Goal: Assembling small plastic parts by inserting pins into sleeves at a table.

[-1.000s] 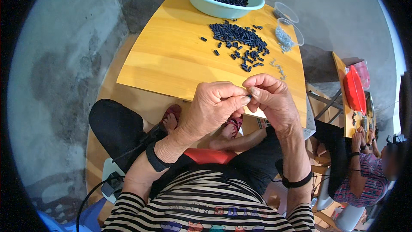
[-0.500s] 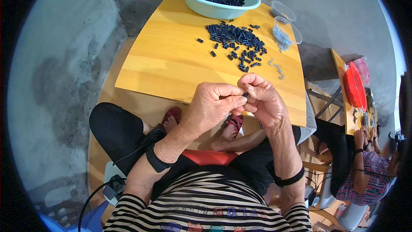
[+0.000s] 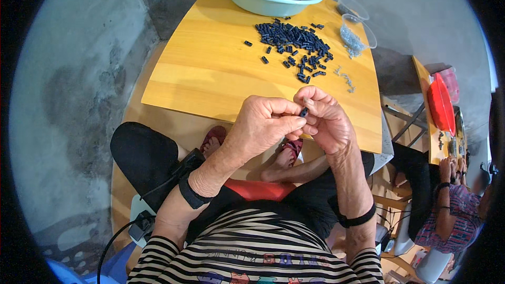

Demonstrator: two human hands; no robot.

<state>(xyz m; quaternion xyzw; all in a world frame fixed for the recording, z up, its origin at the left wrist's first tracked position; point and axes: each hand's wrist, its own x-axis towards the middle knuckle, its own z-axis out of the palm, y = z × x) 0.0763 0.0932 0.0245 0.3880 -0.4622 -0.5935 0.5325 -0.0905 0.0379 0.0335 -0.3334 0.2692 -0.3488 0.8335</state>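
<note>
Over the table's near edge my two hands meet, fingertips almost touching. My left hand [image 3: 265, 123] pinches a small black plastic piece [image 3: 303, 112] between thumb and forefinger. My right hand [image 3: 331, 126] is closed beside it, thumb and forefinger pressed together at the piece's upper end; whatever is in that pinch is too small to make out. Beyond them lies a loose heap of similar short black pieces [image 3: 294, 39]. Several tiny clear pieces [image 3: 347, 80] are scattered to the heap's right.
On the yellow wooden table [image 3: 200, 68] stands a light-blue basin [image 3: 263, 5] full of black pieces. Two clear tubs [image 3: 368, 34] sit at the right edge, one with tiny clear parts. Farther right, another person [image 3: 452, 210] works at a table with a red basin [image 3: 441, 105].
The black piece shows more between my fingertips, and my right fingers have shifted slightly around it. The whole view has moved a little, with the table sitting slightly higher and farther right.
</note>
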